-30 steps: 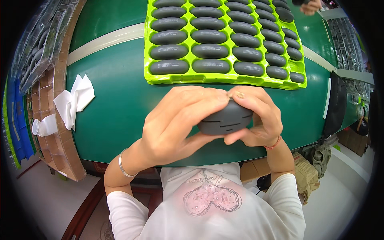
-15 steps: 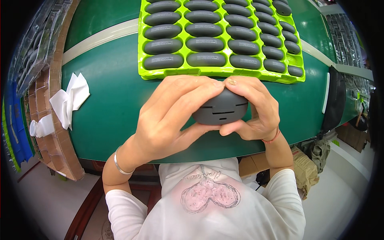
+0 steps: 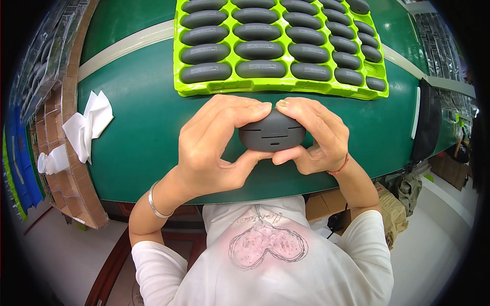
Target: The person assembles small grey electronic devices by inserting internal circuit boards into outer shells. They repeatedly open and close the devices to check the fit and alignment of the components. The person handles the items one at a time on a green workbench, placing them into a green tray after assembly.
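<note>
The left hand (image 3: 214,148) and right hand (image 3: 314,135) close together on a dark grey oval case (image 3: 271,132), fingers curled over its top, thumbs beneath, holding it above the green worktop (image 3: 138,148); its front face with a seam and small slot is turned toward the person; just beyond the hands lies a lime-green tray (image 3: 176,76) filled with rows of like grey cases; well off to the left hand's side sits a white cloth (image 3: 87,125) beside cardboard boxes (image 3: 64,168).

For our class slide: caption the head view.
Both hands, left hand and right hand, grip a dark grey oval plastic case before a lime-green tray.
</note>
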A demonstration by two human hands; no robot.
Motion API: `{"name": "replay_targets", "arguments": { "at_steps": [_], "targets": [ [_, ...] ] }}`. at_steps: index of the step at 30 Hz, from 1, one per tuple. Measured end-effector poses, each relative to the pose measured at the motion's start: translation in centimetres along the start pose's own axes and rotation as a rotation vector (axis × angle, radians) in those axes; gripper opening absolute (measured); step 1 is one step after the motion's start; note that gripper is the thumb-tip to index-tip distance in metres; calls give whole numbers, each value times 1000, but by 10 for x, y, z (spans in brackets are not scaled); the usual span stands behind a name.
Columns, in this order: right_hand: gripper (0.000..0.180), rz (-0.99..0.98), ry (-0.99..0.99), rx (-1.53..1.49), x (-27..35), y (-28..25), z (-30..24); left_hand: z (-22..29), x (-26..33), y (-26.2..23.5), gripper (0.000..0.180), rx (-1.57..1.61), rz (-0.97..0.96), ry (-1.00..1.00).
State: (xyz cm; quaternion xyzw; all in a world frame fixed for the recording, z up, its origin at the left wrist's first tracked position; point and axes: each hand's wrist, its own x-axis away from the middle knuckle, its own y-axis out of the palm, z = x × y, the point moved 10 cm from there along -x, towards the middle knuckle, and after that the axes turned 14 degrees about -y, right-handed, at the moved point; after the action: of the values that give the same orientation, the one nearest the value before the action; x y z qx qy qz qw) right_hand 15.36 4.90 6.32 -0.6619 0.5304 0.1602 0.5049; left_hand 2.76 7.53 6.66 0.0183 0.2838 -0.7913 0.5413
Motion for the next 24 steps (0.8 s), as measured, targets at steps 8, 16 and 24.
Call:
{"name": "replay_targets", "arguments": {
  "at_steps": [8, 16, 24],
  "targets": [
    [53, -9, 13, -47, -1, 0, 1, -2, 0, 0, 49, 32, -12, -4],
    [55, 144, 406, -616, 18, 17, 29, -5, -2, -5, 53, 23, 102, -2],
    [49, 187, 511, -758, 22, 18, 33, -11, 2, -2, 61, -28, 55, -30]
  ]
}}
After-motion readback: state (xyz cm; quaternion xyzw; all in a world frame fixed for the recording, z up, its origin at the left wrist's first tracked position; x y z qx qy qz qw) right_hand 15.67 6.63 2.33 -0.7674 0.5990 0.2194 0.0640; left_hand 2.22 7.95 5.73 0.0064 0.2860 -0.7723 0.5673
